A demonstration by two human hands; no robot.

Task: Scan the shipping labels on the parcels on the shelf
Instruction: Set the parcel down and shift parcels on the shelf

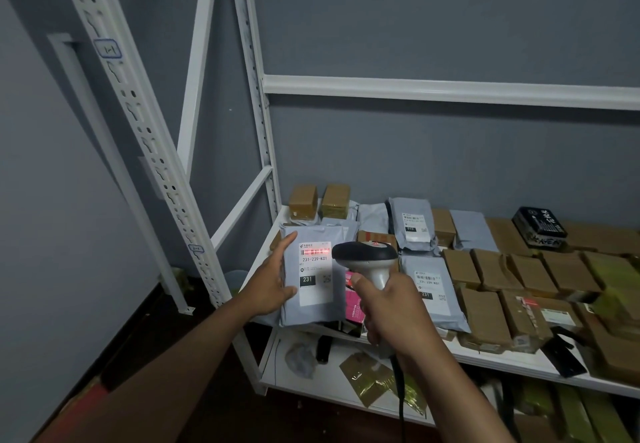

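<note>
My left hand [273, 278] grips the left edge of a grey poly-bag parcel [311, 307], tilting it up over the left end of the shelf [502, 361]. Its white shipping label [315, 274] faces me, and a red scan line lies across the barcode at the label's top. My right hand [394, 311] grips the handle of a grey and black barcode scanner [367, 259], whose head points left at that label from close by. The scanner's black cable hangs down past my right forearm.
More grey bags with labels [431, 292] [414, 222], a pink packet [355, 300] and several brown cardboard parcels [485, 314] crowd the shelf to the right. A black box [540, 226] sits at the back right. White uprights [256, 96] frame the rack; a lower shelf [332, 385] holds gold bags.
</note>
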